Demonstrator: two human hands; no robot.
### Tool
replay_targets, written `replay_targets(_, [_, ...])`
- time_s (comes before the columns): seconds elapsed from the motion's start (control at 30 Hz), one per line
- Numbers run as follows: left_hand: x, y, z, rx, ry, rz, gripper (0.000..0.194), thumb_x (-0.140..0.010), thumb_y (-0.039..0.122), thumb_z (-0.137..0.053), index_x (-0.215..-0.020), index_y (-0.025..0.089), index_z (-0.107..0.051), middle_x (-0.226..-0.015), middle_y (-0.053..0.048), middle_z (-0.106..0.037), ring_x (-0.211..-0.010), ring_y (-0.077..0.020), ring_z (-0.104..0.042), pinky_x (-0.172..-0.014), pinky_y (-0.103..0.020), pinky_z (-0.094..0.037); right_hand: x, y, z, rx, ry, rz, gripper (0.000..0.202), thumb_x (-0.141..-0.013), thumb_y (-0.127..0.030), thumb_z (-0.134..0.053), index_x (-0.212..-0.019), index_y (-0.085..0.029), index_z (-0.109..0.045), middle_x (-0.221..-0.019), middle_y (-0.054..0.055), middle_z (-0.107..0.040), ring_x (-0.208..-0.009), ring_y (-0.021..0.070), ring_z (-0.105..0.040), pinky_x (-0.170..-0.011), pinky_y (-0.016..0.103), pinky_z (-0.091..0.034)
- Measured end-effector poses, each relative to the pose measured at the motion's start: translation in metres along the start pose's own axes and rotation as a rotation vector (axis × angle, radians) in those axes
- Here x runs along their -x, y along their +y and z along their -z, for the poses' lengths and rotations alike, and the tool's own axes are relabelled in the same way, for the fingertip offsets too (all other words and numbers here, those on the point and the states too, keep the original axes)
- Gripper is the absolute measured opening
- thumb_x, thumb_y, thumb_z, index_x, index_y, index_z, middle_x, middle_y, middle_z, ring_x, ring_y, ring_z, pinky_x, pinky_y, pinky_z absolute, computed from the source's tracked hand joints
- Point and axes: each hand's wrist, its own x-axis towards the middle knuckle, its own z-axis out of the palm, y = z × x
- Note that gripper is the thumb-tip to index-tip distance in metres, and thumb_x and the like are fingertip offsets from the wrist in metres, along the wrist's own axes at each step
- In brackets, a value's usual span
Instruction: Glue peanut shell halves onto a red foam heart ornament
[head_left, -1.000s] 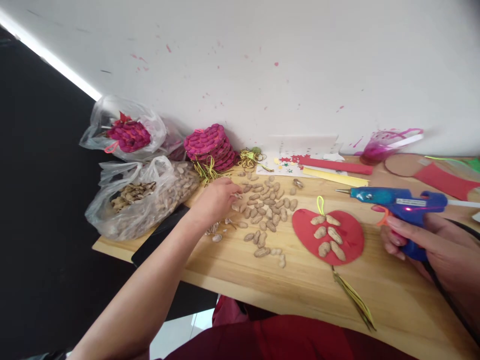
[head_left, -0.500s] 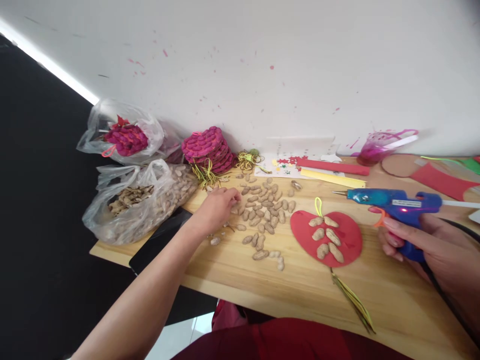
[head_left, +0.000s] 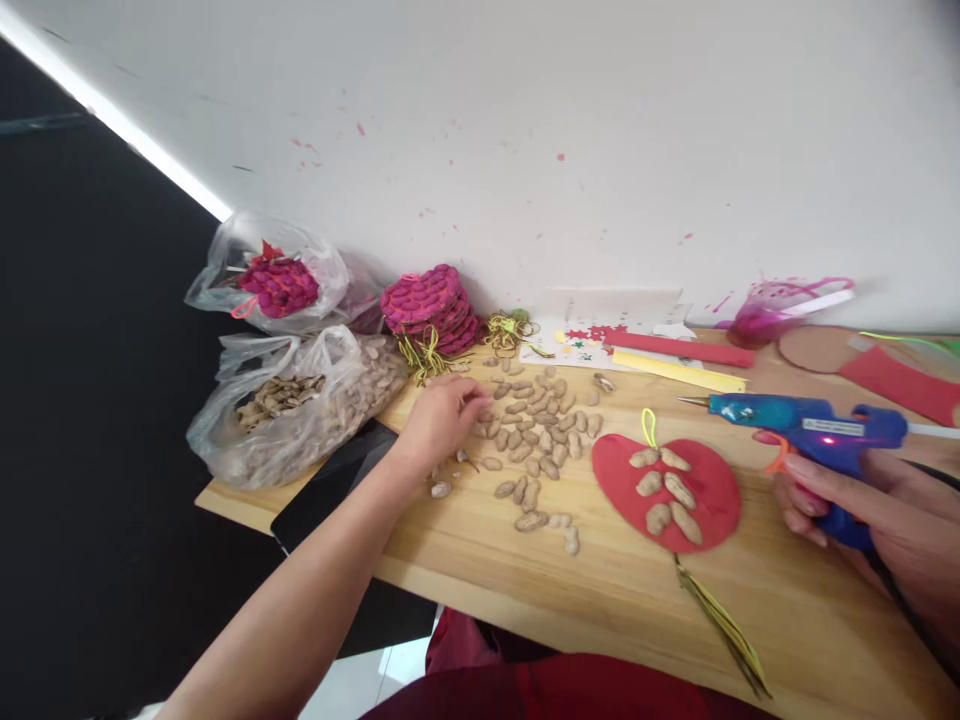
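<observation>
My left hand (head_left: 444, 418) is at the left edge of the loose peanuts (head_left: 546, 425), its fingers curled together; whatever lies between the fingertips is too small to make out. My right hand (head_left: 855, 500) grips a blue glue gun (head_left: 810, 422) by its handle, near the orange trigger, with the nozzle pointing left. Between the hands lies a red heart-shaped piece (head_left: 615, 475) bearing several peanuts in two columns. It has a yellow-green loop (head_left: 649, 427) at the top and a green tassel (head_left: 724, 625) below.
Plastic bags, one of peanuts (head_left: 360, 385), stand at the left beside a dark flat object (head_left: 322, 485). Behind are a stack of magenta pieces (head_left: 431, 305), cords (head_left: 508, 330), red (head_left: 679, 347) and yellow strips (head_left: 679, 371), and a stained cup (head_left: 769, 318).
The whole view has shifted, so things sit slightly further right and lower. My left hand stays by the peanuts, and my right hand still holds the glue gun right of the red heart.
</observation>
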Motion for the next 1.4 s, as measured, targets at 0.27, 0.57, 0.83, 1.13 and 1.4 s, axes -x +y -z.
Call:
replay_targets(0.27, [-0.043, -0.032, 0.004, -0.177, 0.020, 0.060, 0.017, -0.083, 0.011, -0.058, -0.091, 0.017, -0.073, -0.101, -0.011, -0.069, -0.100, -0.0266, -0.062, -0.096, -0.039, -0.048, 0.005, -0.008, -0.004, -0.181, -0.035, -0.080, 0.050, -0.062, -0.060, -0.082, -0.058, -0.020, -0.052, -0.055, 0.001, -0.054, -0.049, 0.0143, -0.054, -0.039, 0.022, -0.041])
replay_targets(0.57, [-0.041, -0.029, 0.002, 0.008, -0.025, 0.139, 0.015, -0.083, 0.017, -0.062, -0.096, 0.017, -0.070, -0.089, -0.007, -0.071, -0.090, -0.0241, -0.064, -0.091, -0.038, -0.049, 0.002, -0.009, -0.005, -0.230, -0.045, -0.137, 0.049, -0.054, -0.057, -0.087, -0.076, -0.022, -0.059, -0.052, -0.002, -0.052, -0.045, 0.0152, -0.054, -0.036, 0.023, -0.040])
replay_targets(0.83, [-0.051, -0.021, -0.007, 0.257, -0.179, 0.234, 0.018, -0.078, 0.025, -0.070, -0.093, 0.015, -0.071, -0.079, -0.004, -0.075, -0.072, -0.0175, -0.069, -0.065, -0.025, -0.052, 0.007, -0.014, -0.007, -0.213, -0.027, -0.128, 0.049, -0.056, -0.059, -0.085, -0.071, -0.022, -0.056, -0.053, -0.002, -0.054, -0.046, 0.0131, -0.052, -0.038, 0.022, -0.038])
replay_targets(1.13, [-0.050, -0.021, -0.006, 0.132, -0.087, 0.258, 0.016, -0.074, 0.027, -0.075, -0.088, 0.019, -0.078, -0.076, -0.002, -0.075, -0.071, -0.0191, -0.066, -0.068, -0.028, -0.049, 0.002, -0.006, -0.004, -0.277, -0.066, -0.124, 0.048, -0.057, -0.055, -0.088, -0.073, -0.022, -0.057, -0.052, -0.003, -0.053, -0.045, 0.0142, -0.054, -0.038, 0.023, -0.038])
replay_targets(1.4, [-0.036, -0.015, 0.002, 0.113, -0.103, 0.157, 0.018, -0.081, 0.020, -0.066, -0.093, 0.021, -0.079, -0.097, -0.002, -0.078, -0.088, -0.0195, -0.070, -0.086, -0.028, -0.050, 0.005, -0.006, -0.004, -0.275, -0.043, -0.107, 0.048, -0.058, -0.056, -0.087, -0.070, -0.021, -0.056, -0.052, -0.002, -0.052, -0.045, 0.0135, -0.053, -0.039, 0.022, -0.040])
